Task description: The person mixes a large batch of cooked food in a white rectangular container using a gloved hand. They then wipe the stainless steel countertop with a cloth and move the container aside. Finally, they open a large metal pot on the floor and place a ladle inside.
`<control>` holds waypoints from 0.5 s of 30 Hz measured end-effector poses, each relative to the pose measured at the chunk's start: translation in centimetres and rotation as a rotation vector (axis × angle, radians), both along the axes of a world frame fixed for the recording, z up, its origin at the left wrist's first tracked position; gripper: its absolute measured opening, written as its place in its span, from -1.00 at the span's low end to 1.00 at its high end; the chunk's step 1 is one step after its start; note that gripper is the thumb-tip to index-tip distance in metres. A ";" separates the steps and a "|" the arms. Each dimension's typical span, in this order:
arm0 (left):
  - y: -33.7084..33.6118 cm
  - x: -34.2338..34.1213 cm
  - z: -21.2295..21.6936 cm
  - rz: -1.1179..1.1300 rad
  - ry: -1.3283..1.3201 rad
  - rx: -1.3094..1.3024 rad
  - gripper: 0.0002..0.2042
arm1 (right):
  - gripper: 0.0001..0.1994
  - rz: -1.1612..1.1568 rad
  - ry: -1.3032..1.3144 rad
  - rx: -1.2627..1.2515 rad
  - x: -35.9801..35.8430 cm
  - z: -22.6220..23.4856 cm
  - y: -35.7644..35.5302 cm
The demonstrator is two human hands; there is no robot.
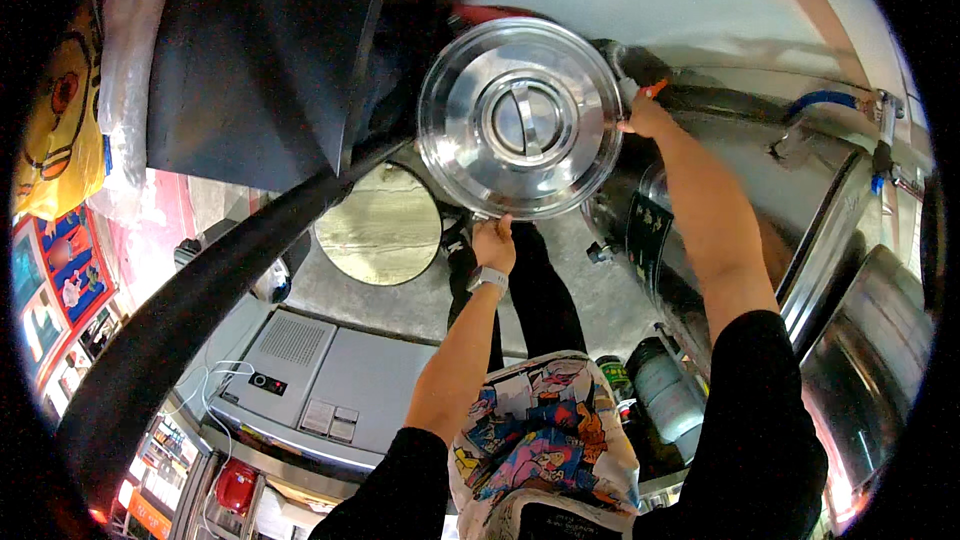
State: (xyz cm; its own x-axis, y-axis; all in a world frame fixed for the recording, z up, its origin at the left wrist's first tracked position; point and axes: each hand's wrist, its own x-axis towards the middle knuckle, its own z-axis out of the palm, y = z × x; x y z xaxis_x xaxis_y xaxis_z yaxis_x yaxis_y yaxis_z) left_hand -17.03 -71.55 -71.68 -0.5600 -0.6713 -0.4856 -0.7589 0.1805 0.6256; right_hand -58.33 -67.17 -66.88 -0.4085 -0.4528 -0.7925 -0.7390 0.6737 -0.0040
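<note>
A large round stainless-steel pot with a lid (460,120) is in front of me, seen from above; a strap handle crosses the middle of the lid. The lid hides most of the pot's body. My left hand (494,245), with a pale watch at the wrist, is closed at the pot's near edge. At its right edge my right hand (648,118) is closed too, arm stretched out. A small orange spot shows by the right hand's fingers; what it is I cannot tell. Both hands hold the pot from opposite parts of its rim.
A round wood-topped stool (380,225) stands left of the pot. Big steel drums (740,155) line the right side, with a blue hose (825,100) behind. A dark panel (255,60) and a black pole (230,275) are at left. Nearer is a grey chest appliance (375,380).
</note>
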 end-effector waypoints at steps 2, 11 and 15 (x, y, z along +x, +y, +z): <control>0.5 0.0 0.0 0.034 0.073 -0.145 -0.71 | -0.03 0.049 -0.023 0.030 -0.3 0.7 -1.2; -4.9 5.0 -1.3 0.269 0.409 0.502 -0.23 | -0.09 -0.021 -0.067 0.023 -1.4 -1.2 -0.7; -6.0 3.8 -0.2 0.226 0.344 0.645 -0.18 | -0.17 -0.147 -0.088 -0.008 -2.2 -1.5 0.8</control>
